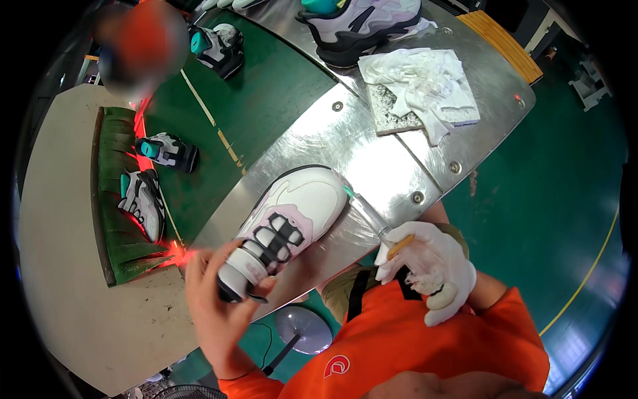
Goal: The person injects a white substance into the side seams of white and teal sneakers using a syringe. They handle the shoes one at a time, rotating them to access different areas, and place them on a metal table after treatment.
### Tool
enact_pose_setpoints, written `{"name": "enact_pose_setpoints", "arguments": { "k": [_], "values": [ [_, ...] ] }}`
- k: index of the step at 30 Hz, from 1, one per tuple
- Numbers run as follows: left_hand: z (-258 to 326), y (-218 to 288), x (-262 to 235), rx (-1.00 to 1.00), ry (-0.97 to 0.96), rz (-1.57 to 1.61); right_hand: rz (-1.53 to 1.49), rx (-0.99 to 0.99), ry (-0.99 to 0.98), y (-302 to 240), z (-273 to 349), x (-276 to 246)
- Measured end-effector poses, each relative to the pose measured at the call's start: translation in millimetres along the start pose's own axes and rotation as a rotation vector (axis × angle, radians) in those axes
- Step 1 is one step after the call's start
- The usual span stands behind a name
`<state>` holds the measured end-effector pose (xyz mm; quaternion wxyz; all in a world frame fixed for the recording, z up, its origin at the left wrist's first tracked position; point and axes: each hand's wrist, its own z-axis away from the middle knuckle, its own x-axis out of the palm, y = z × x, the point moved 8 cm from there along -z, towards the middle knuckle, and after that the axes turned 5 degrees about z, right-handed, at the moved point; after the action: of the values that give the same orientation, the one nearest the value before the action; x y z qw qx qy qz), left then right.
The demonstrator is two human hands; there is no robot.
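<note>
Grasping a white sneaker (302,203) in my left hand (222,309), I clasp a syringe (369,215) in my gloved right hand (438,266). Beyond that hand lies crumpled white cloth (425,86).

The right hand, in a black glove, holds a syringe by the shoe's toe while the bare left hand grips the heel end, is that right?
Not black: the head view shows a white glove on the right hand. The syringe, shoe and bare left hand are as you say.
</note>
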<state>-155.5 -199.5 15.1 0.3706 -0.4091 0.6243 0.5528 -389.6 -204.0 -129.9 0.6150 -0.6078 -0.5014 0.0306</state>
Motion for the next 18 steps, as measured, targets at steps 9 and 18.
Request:
{"name": "enact_pose_setpoints", "arguments": {
  "k": [9, 18],
  "values": [
    [-64, -25, 5, -0.107, -0.673, 0.069, 0.21, 0.047, -0.004, 36, -4, -9],
    [-144, 2, 77, 0.053, -1.036, 0.277, 0.138, 0.14, -0.025, 48, 4, -7]
  ]
}}
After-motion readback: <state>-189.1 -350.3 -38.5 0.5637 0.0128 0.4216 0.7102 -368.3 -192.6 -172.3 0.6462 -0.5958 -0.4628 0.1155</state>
